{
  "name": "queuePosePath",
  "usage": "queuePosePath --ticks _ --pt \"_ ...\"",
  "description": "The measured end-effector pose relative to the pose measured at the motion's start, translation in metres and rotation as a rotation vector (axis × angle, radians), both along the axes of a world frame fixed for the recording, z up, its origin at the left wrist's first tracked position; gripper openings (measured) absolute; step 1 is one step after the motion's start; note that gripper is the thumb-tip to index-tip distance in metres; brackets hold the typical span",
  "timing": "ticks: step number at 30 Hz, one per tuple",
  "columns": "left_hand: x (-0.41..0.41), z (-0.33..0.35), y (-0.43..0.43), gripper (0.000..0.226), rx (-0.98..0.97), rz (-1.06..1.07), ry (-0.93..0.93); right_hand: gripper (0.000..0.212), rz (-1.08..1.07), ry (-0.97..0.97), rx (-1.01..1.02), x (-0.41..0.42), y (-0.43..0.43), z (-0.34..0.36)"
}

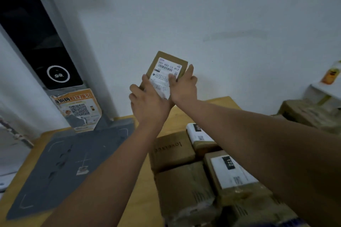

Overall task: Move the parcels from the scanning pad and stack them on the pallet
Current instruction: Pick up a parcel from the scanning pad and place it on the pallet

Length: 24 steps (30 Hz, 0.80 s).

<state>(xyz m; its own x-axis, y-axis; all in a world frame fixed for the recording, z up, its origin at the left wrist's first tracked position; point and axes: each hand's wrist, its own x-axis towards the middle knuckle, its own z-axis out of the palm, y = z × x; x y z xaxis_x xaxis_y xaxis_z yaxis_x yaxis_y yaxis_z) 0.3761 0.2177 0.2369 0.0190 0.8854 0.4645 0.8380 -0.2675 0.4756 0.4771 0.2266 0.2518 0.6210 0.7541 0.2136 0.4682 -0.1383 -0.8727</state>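
Note:
A small brown cardboard parcel (166, 68) with a white shipping label is held up in the air in front of the white wall. My left hand (147, 101) grips its lower left side from beneath. My right hand (182, 86) clasps its right edge, thumb across the label. The grey scanning pad (60, 167) lies on the wooden table at lower left, with nothing on it but a small printed mark. To the right of the pad stand several brown parcels (186, 186) packed side by side, some with white labels.
A tall dark scanner column (36, 42) with a round light and an orange QR poster rises behind the pad. More cartons (306, 112) and a white shelf sit at the far right. The wooden tabletop (144, 199) shows between pad and parcels.

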Motion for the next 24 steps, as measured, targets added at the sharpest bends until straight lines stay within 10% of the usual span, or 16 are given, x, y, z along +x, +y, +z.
queuePosePath --ticks 5,18,24 --pt "0.062 0.007 -0.073 0.091 -0.018 -0.006 0.062 0.058 0.148 0.238 -0.027 0.054 -0.063 0.005" --pt "0.175 0.012 -0.210 0.037 -0.124 -0.181 -0.190 0.040 0.055 -0.150 -0.122 0.180 -0.216 0.004" --pt "0.203 0.000 -0.234 0.046 -0.156 -0.258 -0.209 0.039 0.012 -0.099 -0.143 0.211 -0.250 -0.012"
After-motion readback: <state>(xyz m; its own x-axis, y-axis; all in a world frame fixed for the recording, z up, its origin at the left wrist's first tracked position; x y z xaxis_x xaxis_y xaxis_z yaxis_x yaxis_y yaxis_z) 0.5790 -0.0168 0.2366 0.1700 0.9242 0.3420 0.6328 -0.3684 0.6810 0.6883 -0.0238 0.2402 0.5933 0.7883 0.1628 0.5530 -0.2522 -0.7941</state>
